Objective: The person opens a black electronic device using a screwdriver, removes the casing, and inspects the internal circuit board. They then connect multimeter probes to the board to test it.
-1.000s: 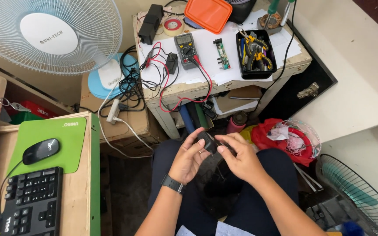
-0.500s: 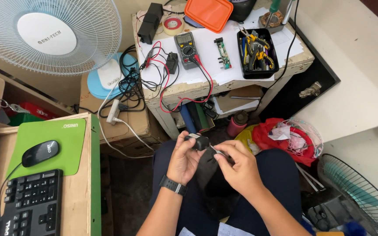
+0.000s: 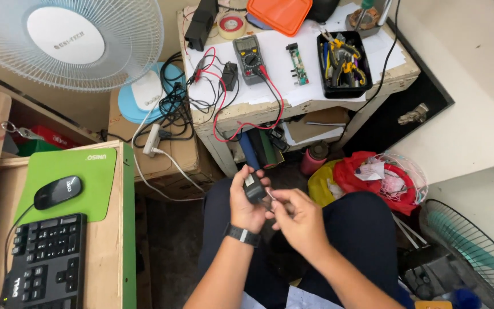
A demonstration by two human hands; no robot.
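Looking past my hands, I see the table (image 3: 338, 94) carrying a multimeter (image 3: 249, 58) with red and black leads, a green circuit board (image 3: 298, 63) and a black tray of tools (image 3: 342, 64), with a white fan (image 3: 67, 43) at left. Over my lap, my left hand (image 3: 246, 201) is closed around a small black adapter (image 3: 254, 187), while my right hand (image 3: 299, 220) pinches something thin just beside it. I cannot tell what that thin piece is; my fingers hide the adapter's lower part.
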